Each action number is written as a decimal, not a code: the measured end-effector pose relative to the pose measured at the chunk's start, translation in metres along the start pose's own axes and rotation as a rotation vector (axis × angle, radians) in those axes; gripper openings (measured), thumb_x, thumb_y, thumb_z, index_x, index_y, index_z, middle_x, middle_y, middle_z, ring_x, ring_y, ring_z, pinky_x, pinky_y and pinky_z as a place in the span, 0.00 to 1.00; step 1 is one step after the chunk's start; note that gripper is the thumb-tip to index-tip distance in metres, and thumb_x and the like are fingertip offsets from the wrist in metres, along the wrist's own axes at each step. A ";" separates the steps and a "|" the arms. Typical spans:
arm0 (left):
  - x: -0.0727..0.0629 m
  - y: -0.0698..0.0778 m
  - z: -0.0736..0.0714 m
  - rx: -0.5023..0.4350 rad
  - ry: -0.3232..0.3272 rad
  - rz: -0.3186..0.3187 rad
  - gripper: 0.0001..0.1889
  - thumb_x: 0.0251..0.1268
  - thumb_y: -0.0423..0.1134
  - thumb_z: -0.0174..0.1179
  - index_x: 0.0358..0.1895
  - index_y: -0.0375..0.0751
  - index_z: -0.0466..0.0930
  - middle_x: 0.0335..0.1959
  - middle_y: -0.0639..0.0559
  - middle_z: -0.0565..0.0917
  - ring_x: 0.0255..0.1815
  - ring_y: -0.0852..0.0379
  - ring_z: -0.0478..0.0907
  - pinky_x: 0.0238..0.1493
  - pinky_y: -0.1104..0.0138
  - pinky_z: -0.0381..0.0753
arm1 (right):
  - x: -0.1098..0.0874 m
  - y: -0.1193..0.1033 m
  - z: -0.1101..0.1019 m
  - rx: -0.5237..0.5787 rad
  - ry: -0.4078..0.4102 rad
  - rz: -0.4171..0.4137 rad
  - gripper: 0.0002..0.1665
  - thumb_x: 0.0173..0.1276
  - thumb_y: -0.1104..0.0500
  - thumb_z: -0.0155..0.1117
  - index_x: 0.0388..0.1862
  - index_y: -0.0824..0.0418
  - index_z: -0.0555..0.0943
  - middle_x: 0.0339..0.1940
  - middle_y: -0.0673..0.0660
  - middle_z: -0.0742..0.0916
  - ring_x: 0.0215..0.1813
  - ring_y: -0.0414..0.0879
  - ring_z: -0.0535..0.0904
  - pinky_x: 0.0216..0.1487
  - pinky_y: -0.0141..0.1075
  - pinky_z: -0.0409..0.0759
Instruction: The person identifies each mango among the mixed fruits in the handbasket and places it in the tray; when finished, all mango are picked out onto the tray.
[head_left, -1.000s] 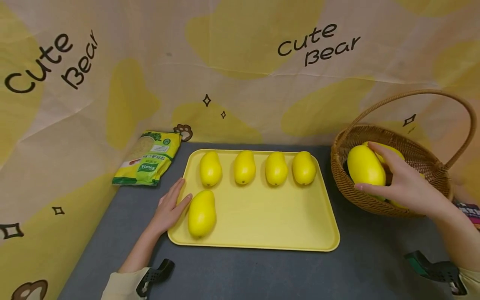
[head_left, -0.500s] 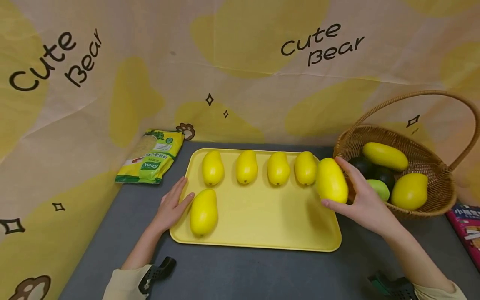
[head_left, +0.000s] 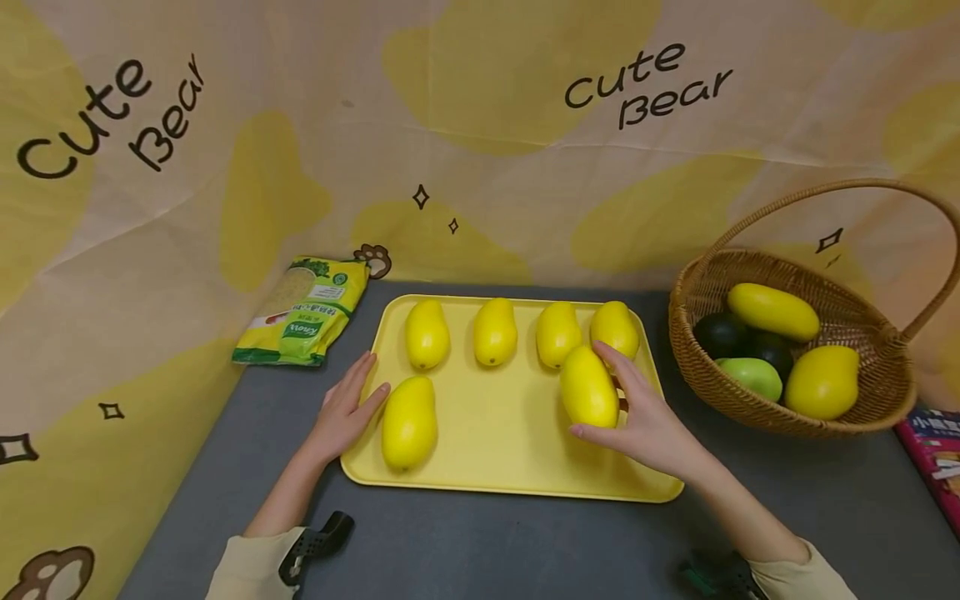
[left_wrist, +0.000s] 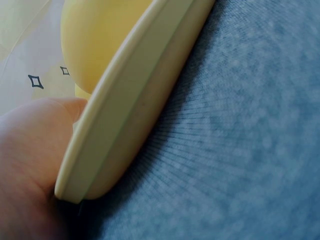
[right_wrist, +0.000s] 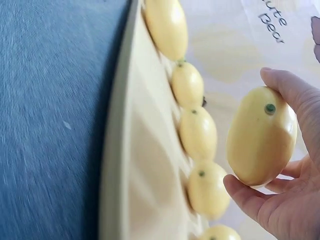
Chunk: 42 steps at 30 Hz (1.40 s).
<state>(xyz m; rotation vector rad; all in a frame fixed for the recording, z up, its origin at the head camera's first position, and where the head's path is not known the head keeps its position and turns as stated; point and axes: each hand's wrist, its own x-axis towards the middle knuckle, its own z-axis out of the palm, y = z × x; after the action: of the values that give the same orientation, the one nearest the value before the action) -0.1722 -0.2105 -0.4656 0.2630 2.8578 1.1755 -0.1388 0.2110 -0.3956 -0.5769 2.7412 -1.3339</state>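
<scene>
My right hand (head_left: 647, 423) holds a yellow mango (head_left: 588, 388) between thumb and fingers, above the right half of the yellow tray (head_left: 498, 437). In the right wrist view this held mango (right_wrist: 260, 137) shows a small green stem spot. Along the tray's back edge several more mangoes (head_left: 494, 332) stand in a row. One mango (head_left: 409, 423) lies at the front left. Against the tray's left rim rests my left hand (head_left: 343, 417), fingers extended, its thumb close to that front mango. The left wrist view has part of the left hand (left_wrist: 30, 160) behind the tray rim (left_wrist: 115, 100).
To the right stands a wicker basket (head_left: 693, 358) with a tall handle. It contains a yellow fruit (head_left: 772, 311), another mango (head_left: 822, 382), a green fruit (head_left: 752, 379) and dark fruits (head_left: 720, 335). A Knorr packet (head_left: 303, 312) lies back left, a magenta pack (head_left: 933, 462) far right.
My right hand has lifted the mango from the basket and carried it left over the tray. The left hand stays at the tray's left rim.
</scene>
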 end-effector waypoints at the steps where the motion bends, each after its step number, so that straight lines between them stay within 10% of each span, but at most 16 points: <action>1: 0.000 0.000 0.000 0.000 0.000 0.001 0.38 0.78 0.55 0.44 0.77 0.33 0.46 0.78 0.36 0.47 0.77 0.37 0.44 0.69 0.40 0.38 | 0.001 0.000 0.004 0.006 -0.006 -0.005 0.63 0.54 0.46 0.78 0.80 0.50 0.49 0.76 0.56 0.59 0.67 0.54 0.67 0.56 0.54 0.74; 18: 0.000 -0.001 0.001 0.001 0.003 0.003 0.38 0.77 0.56 0.44 0.78 0.35 0.46 0.78 0.37 0.47 0.77 0.37 0.44 0.69 0.40 0.39 | 0.020 -0.018 0.062 -0.028 -0.089 -0.089 0.66 0.48 0.37 0.78 0.79 0.54 0.52 0.77 0.54 0.60 0.76 0.50 0.55 0.72 0.53 0.56; 42: -0.002 0.002 -0.001 -0.012 0.002 -0.002 0.37 0.77 0.54 0.44 0.77 0.34 0.46 0.78 0.36 0.47 0.77 0.36 0.45 0.69 0.40 0.38 | 0.034 -0.034 0.107 -0.192 -0.115 -0.100 0.64 0.48 0.35 0.77 0.78 0.53 0.56 0.76 0.54 0.60 0.68 0.53 0.69 0.61 0.48 0.73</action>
<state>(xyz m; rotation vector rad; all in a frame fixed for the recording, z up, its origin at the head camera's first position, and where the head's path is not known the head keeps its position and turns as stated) -0.1705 -0.2105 -0.4634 0.2582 2.8507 1.1930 -0.1396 0.1002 -0.4327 -0.7867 2.7964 -1.0233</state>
